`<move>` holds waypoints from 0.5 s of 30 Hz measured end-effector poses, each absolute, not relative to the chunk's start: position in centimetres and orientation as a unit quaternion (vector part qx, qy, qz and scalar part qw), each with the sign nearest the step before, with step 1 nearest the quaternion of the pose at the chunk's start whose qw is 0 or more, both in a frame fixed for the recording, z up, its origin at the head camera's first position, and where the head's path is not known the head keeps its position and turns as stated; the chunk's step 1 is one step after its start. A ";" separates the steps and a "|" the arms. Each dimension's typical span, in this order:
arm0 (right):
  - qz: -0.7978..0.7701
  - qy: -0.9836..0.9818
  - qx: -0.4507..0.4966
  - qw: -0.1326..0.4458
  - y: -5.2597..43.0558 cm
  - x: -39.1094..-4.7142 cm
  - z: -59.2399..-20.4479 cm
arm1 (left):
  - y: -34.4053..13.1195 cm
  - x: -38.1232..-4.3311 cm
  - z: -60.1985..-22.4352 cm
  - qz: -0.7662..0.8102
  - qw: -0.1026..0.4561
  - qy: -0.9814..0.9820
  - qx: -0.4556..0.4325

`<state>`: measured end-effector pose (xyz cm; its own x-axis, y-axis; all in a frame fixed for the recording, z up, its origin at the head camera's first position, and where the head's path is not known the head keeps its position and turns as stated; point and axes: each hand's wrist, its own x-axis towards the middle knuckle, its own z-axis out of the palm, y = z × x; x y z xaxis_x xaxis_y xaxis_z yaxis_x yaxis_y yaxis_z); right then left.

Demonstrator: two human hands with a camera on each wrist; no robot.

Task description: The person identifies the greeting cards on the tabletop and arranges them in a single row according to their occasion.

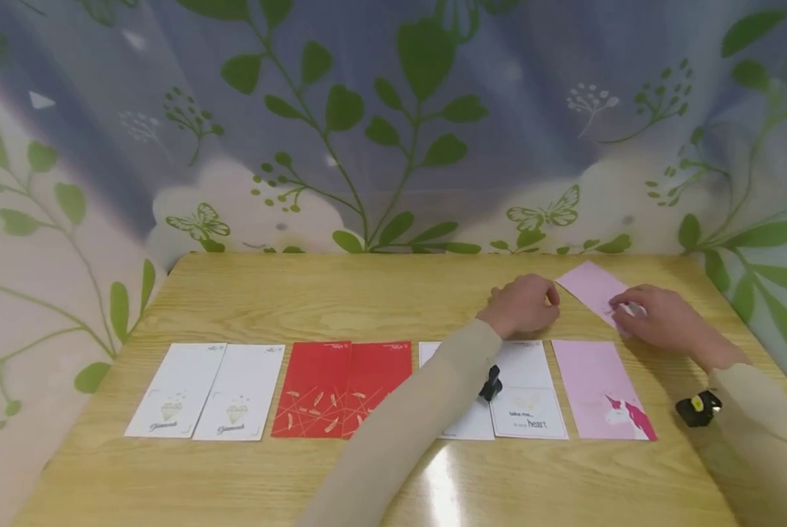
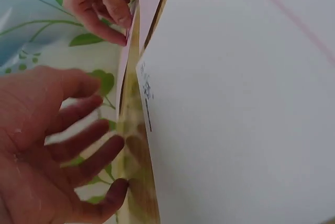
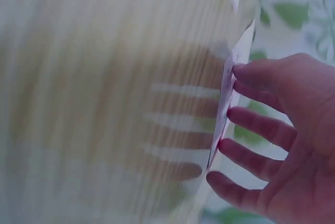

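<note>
At the back right of the table, my right hand (image 1: 659, 316) pinches the near end of a pink card (image 1: 587, 284) between thumb and fingers. In the right wrist view this card (image 3: 224, 98) appears almost edge-on at the fingertips. My left hand (image 1: 523, 304) is left of it, fingers spread and loosely bent, holding nothing. Below the hands lies another pink card (image 1: 587, 380) with a unicorn on its lower corner. Beside that is a white card (image 1: 528, 366) lettered "take me... heart". Another white card (image 1: 468, 424) is partly hidden by my left sleeve.
Further left along the row lie two red cards (image 1: 314, 380) with gold feather marks. At the left end are two white cards (image 1: 182, 380) with diamond prints. A leaf-patterned curtain (image 1: 393, 146) borders the back and sides of the wooden table (image 1: 340, 300).
</note>
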<state>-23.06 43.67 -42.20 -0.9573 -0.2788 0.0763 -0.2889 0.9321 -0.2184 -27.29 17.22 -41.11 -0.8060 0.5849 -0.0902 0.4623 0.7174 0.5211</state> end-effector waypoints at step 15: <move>0.164 -0.951 0.261 0.019 34.7 -24.9 -42.0 | 14.2 -30.9 -41.1 0.114 0.100 0.973 0.174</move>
<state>-24.92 34.70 -41.99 -0.8633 -0.4897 0.1220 -0.5022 0.8101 -0.3025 -30.94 14.20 -41.13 -0.9195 0.3617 -0.1541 0.3162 0.9133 0.2568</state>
